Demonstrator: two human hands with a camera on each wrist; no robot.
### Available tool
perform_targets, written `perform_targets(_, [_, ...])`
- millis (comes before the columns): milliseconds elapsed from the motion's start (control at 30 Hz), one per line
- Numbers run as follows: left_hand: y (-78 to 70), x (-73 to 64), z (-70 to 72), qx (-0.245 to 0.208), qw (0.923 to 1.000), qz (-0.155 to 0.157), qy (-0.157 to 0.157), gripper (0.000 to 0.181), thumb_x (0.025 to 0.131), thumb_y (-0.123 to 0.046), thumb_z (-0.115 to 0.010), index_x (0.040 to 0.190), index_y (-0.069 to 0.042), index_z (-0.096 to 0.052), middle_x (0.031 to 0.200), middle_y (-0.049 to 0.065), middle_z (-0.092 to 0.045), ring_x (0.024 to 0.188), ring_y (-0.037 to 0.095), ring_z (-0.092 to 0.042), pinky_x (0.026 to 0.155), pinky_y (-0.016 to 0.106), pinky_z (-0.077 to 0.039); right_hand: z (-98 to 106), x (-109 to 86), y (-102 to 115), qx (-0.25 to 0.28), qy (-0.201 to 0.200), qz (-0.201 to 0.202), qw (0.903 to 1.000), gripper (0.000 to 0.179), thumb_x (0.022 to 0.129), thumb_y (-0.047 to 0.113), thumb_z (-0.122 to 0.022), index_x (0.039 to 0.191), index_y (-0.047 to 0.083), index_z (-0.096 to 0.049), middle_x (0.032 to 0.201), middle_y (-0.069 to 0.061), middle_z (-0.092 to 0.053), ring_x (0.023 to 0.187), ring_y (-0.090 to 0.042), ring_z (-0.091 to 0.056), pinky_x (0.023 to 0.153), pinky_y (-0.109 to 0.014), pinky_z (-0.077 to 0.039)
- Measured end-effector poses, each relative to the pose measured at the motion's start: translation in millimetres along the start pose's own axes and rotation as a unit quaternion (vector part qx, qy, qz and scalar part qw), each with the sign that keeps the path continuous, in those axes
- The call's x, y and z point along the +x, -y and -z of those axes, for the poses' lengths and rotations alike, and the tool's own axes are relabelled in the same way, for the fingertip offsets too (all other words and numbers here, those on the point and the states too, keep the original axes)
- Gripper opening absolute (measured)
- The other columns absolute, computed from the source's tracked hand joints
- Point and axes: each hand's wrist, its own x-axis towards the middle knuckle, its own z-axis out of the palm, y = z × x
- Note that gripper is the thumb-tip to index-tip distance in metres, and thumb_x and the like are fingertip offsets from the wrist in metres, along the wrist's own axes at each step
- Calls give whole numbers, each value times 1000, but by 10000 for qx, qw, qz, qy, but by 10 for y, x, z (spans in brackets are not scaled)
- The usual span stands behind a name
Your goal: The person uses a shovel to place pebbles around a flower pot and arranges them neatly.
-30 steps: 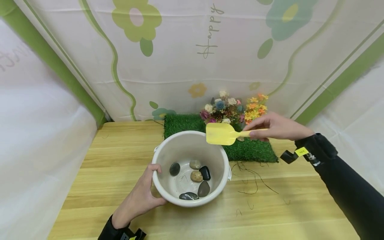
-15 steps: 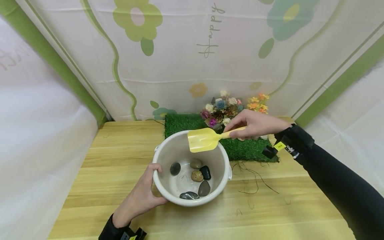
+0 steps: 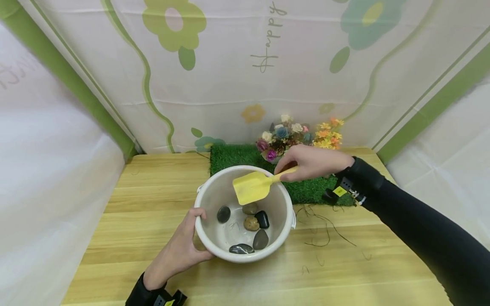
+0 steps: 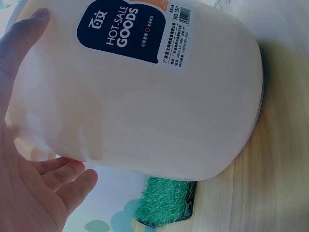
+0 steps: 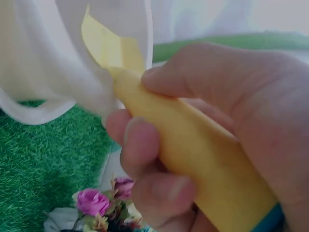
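A whitish plastic bucket (image 3: 245, 259) stands on the wooden table, with several smooth stones (image 3: 260, 240) on its bottom. My left hand (image 3: 183, 244) grips the bucket's left side, fingers over the rim. The left wrist view shows the thumb on the labelled outer wall (image 4: 145, 111). In my right hand (image 3: 306, 161) is a yellow shovel (image 3: 251, 188), its blade inside the bucket's mouth, tilted down over the stones. Fingers and thumb wrap the shovel's handle (image 5: 193, 150) in the right wrist view. The blade carries nothing visible.
Behind the bucket lies a mat of artificial grass (image 3: 229, 155). On its back edge stand a mixed bouquet (image 3: 281, 134) and yellow-orange flowers (image 3: 329, 134). Thin dark strands (image 3: 327, 231) are scattered on the table (image 3: 153, 191). A printed curtain (image 3: 222, 76) closes off the back and sides.
My right hand has moved left, bringing the shovel from above the bucket's right rim into its mouth, blade tipped lower. The left hand and bucket have stayed put.
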Motion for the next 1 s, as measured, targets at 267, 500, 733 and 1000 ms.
perform_targets(267, [5, -4, 2, -17, 10000, -27, -11, 74, 61, -31, -83, 110, -10, -32, 143, 8, -28, 125, 27, -34, 88, 43, -42, -61, 252, 217, -434, 271, 381, 9980, 22, 90, 12, -53, 99, 27, -67, 70, 8, -55, 52, -8, -36, 54, -28, -33])
perform_targets(500, [-6, 3, 5, 63, 10000, 10, 15, 74, 61, -31, -83, 110, -10, -32, 143, 8, -28, 127, 26, -32, 90, 45, -40, -145, 427, 322, -909, 513, 521, 9932, 14, 88, 12, -56, 86, 24, -64, 63, 6, -41, 52, -8, -26, 54, -28, -27])
perform_targets(733, [-18, 8, 8, 57, 10000, -4, -2, 75, 59, -29, -83, 111, -9, -32, 141, 12, -30, 125, 28, -34, 88, 43, -41, -230, 572, 419, -1368, 664, 359, 9877, 20, 84, 10, -58, 68, 17, -50, 59, 5, -31, 50, -7, -25, 52, -25, -26])
perform_targets(1000, [-11, -1, 8, -2, 10000, -5, 13, 74, 60, -30, -83, 111, -11, -32, 142, 11, -28, 124, 29, -35, 86, 41, -43, -333, 697, 483, -2071, 841, -403, 9739, 31, 81, 9, -57, 63, 15, -32, 59, 3, -17, 49, -10, -18, 49, -25, -21])
